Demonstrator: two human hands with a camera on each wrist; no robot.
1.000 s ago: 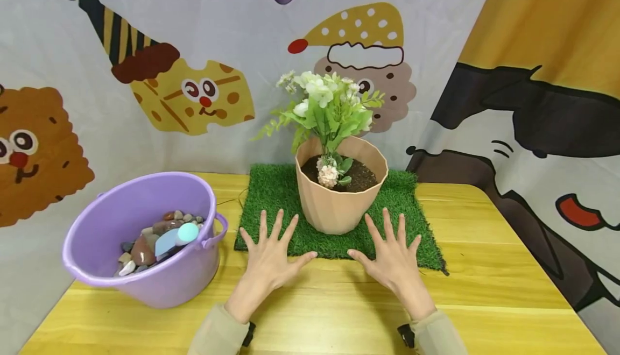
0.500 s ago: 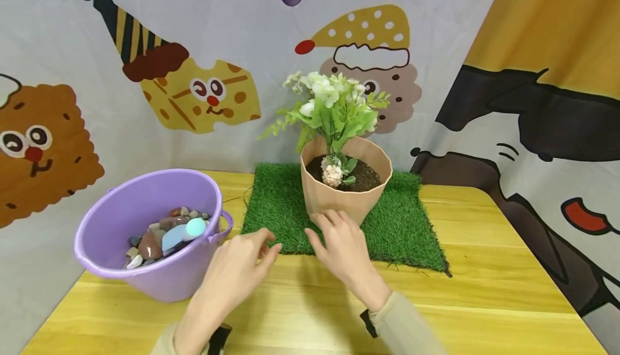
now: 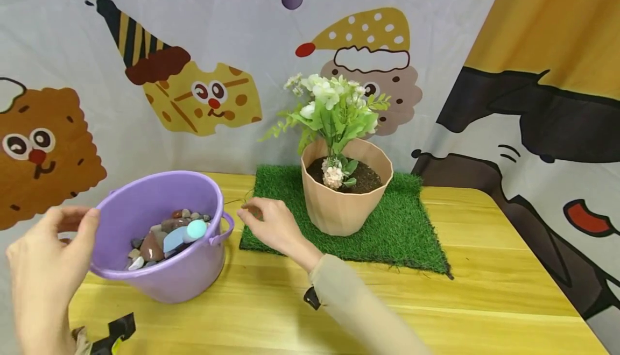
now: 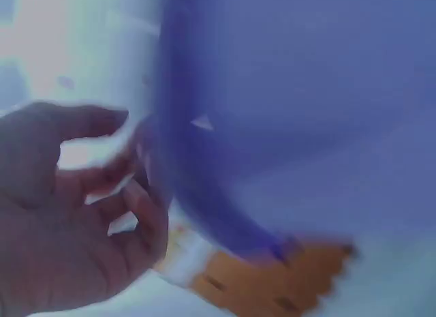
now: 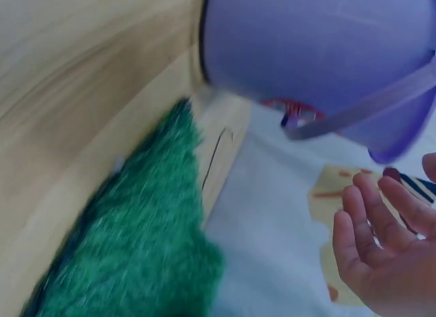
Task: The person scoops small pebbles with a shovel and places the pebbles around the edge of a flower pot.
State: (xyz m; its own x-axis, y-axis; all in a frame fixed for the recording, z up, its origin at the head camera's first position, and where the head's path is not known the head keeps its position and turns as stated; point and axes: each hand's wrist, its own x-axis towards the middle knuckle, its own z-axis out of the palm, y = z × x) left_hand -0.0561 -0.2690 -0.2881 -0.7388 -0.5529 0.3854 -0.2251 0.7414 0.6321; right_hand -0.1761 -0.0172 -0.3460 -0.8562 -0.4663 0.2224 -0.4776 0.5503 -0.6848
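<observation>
A purple bucket point(image 3: 186, 277) with a handle stands at the left of the table. Inside lie several stones point(image 3: 152, 248) and a light blue thing with a round mint end point(image 3: 196, 229). My left hand point(image 3: 43, 263) is at the bucket's left side, thumb and fingers loosely bent and parted. In the left wrist view, its fingers point(image 4: 150, 221) are right by the purple rim, with the thumb apart from it. To the right of the bucket, my right hand point(image 3: 273, 226) reaches toward the handle side. Its fingers point(image 5: 368, 215) are loosely bent with nothing between them.
A peach flowerpot point(image 3: 339, 212) with dark soil and white flowers point(image 3: 324, 94) stands on a green grass mat point(image 3: 402, 245). The wooden table point(image 3: 465, 317) backs onto a printed cartoon cloth point(image 3: 281, 37).
Both hands, earlier spread flat before the mat, have moved left. My left hand is now at the bucket's far left side, and my right hand has crossed from the pot toward the bucket.
</observation>
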